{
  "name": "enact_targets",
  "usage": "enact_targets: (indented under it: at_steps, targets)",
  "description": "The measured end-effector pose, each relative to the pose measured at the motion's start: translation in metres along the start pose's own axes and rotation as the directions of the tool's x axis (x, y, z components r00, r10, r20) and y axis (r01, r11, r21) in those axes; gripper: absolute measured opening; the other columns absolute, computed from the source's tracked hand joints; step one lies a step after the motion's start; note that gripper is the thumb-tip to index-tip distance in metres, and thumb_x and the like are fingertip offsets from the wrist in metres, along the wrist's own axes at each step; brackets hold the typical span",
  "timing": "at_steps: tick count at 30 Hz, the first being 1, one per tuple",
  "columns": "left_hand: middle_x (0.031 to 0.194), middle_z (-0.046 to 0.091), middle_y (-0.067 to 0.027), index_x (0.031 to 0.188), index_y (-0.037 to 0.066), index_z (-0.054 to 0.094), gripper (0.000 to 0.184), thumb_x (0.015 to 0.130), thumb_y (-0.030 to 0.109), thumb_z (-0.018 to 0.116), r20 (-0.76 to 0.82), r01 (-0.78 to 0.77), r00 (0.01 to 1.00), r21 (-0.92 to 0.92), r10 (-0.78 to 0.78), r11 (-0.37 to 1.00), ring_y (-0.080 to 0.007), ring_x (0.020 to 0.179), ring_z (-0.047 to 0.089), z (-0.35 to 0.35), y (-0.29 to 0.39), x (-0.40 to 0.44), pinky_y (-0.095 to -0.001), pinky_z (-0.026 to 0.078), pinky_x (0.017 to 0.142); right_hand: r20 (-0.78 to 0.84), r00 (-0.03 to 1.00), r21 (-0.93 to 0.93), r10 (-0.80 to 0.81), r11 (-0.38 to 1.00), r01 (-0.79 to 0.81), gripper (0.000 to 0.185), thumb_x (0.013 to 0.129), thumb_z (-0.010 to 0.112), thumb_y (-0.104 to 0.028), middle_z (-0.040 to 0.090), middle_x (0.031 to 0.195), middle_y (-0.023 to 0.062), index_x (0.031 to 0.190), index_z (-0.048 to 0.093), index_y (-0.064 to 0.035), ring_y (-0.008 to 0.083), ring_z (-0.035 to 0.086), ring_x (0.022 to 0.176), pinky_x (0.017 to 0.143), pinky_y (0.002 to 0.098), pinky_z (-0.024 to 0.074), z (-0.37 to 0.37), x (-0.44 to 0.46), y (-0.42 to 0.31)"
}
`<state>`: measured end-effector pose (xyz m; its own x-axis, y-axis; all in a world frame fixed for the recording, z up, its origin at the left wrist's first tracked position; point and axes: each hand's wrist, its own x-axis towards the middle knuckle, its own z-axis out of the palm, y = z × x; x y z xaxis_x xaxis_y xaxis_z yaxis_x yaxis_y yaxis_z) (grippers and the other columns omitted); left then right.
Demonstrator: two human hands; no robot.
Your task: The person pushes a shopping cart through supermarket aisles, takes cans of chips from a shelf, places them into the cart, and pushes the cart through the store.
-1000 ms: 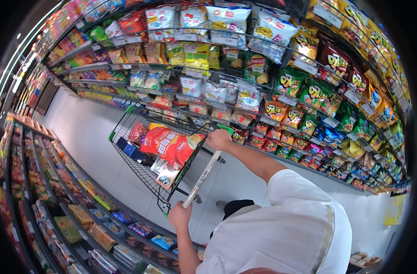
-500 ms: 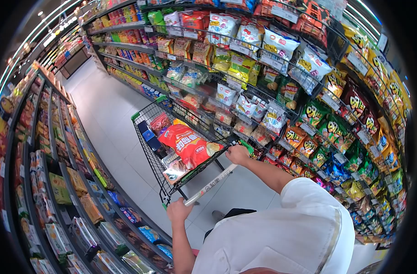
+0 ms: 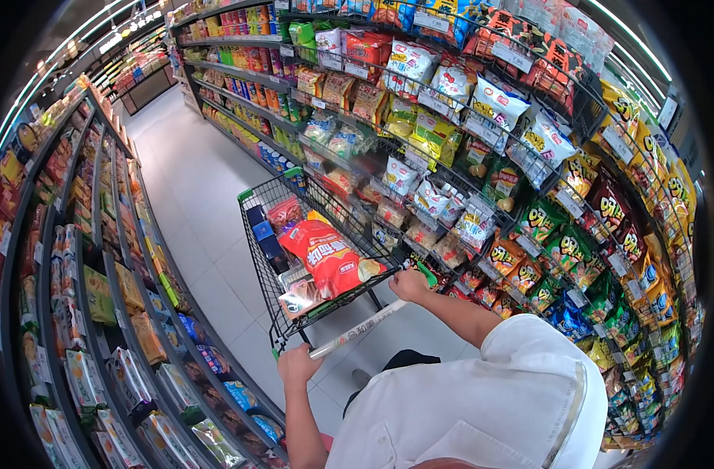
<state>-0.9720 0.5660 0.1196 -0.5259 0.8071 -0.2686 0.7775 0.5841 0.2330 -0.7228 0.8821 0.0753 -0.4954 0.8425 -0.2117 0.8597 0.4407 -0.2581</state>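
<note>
A black wire shopping cart (image 3: pixel 337 195) with green corners stands in front of me. My left hand (image 3: pixel 298 365) is wrapped round the left end of its white push handle (image 3: pixel 358 330). Near the handle's other end, my right hand (image 3: pixel 409 286) grips it too. Inside the basket a large red snack bag (image 3: pixel 331 254) lies on top. A smaller red packet (image 3: pixel 283 213) is behind it, and a dark blue box (image 3: pixel 265 236) is along the left side. Close to the handle lies a clear-lidded pack (image 3: pixel 301 298), whose contents I cannot make out.
On the right, a tall shelf (image 3: pixel 482 129) packed with bagged snacks runs close beside the cart. Another shelf (image 3: pixel 99 313) with boxed and wrapped goods lines the left. Pale floor tiles (image 3: pixel 185 156) stretch ahead between them, towards a further display (image 3: pixel 142 78).
The shelves have shifted slightly in view, the right-hand goods moving rightward and down. The cart appears a little to the right at its far end. Both hands still hold the handle.
</note>
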Motion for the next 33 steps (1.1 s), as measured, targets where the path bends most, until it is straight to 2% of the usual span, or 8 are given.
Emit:
enact_targets:
  at_steps: [4, 7, 10, 18, 22, 33]
  targets:
    - [0.087, 0.078, -0.0143, 0.105, 0.019, 0.082, 0.051, 0.073, 0.058, 0.081, -0.031, 0.008, 0.999, -0.016, -0.009, 1.0, -0.0326, 0.084, 0.076, 0.007, 0.005, -0.006, -0.0447, 0.061, 0.076, -0.008, 1.0, 0.036, -0.003, 0.999, 0.004, 0.036, 0.091, 0.063, -0.044, 0.077, 0.088, 0.015, 0.088, 0.079, -0.0121, 0.0361, 0.075, 0.087, 0.08, 0.0504, 0.0589, -0.008, -0.004, 0.001]
    - [0.089, 0.078, -0.0158, 0.107, 0.018, 0.081, 0.047, 0.079, 0.055, 0.076, 0.002, 0.024, 1.0, 0.002, -0.024, 1.0, -0.0357, 0.087, 0.076, 0.01, 0.013, -0.007, -0.0466, 0.06, 0.078, -0.035, 0.999, 0.045, -0.029, 0.998, 0.031, 0.036, 0.09, 0.061, -0.043, 0.075, 0.084, 0.0158, 0.086, 0.077, -0.0119, 0.0374, 0.073, 0.084, 0.078, 0.051, 0.0582, -0.005, 0.001, 0.01]
    - [0.091, 0.078, -0.0147, 0.108, 0.018, 0.081, 0.054, 0.075, 0.061, 0.079, -0.018, 0.04, 0.999, 0.016, -0.04, 0.999, -0.0334, 0.087, 0.076, 0.014, 0.022, -0.008, -0.0448, 0.061, 0.079, -0.046, 0.996, 0.066, -0.071, 0.995, 0.074, 0.035, 0.09, 0.061, -0.042, 0.076, 0.086, 0.0156, 0.086, 0.078, -0.0118, 0.0371, 0.073, 0.085, 0.078, 0.051, 0.0581, -0.008, 0.006, 0.016]
    - [0.092, 0.078, -0.0162, 0.11, 0.019, 0.081, 0.053, 0.077, 0.06, 0.075, 0.039, 0.083, 0.996, 0.059, -0.085, 0.995, -0.0334, 0.091, 0.076, 0.019, 0.055, -0.003, -0.0444, 0.059, 0.082, -0.007, 0.988, 0.056, -0.153, 0.987, 0.153, 0.039, 0.092, 0.06, -0.041, 0.076, 0.088, 0.0183, 0.09, 0.079, -0.0069, 0.0366, 0.075, 0.086, 0.077, 0.0506, 0.0589, -0.022, 0.025, 0.035]
    - [0.092, 0.079, -0.0151, 0.109, 0.018, 0.081, 0.053, 0.077, 0.06, 0.075, 0.059, 0.119, 0.991, 0.057, -0.123, 0.991, -0.0336, 0.093, 0.075, 0.021, 0.077, 0.001, -0.0449, 0.059, 0.084, -0.102, 0.984, 0.127, -0.145, 0.979, 0.157, 0.035, 0.091, 0.064, -0.039, 0.076, 0.086, 0.0167, 0.088, 0.078, -0.0071, 0.0359, 0.075, 0.083, 0.075, 0.0506, 0.0582, -0.026, 0.034, 0.047]
    - [0.093, 0.078, -0.0138, 0.109, 0.02, 0.081, 0.051, 0.08, 0.061, 0.075, 0.077, 0.144, 0.986, 0.09, -0.151, 0.985, -0.035, 0.094, 0.075, 0.029, 0.116, 0.016, -0.0461, 0.058, 0.084, -0.162, 0.973, 0.175, -0.167, 0.965, 0.195, 0.03, 0.091, 0.065, -0.033, 0.075, 0.086, 0.0166, 0.087, 0.078, -0.0068, 0.0374, 0.074, 0.086, 0.079, 0.051, 0.0585, -0.041, 0.058, 0.078]
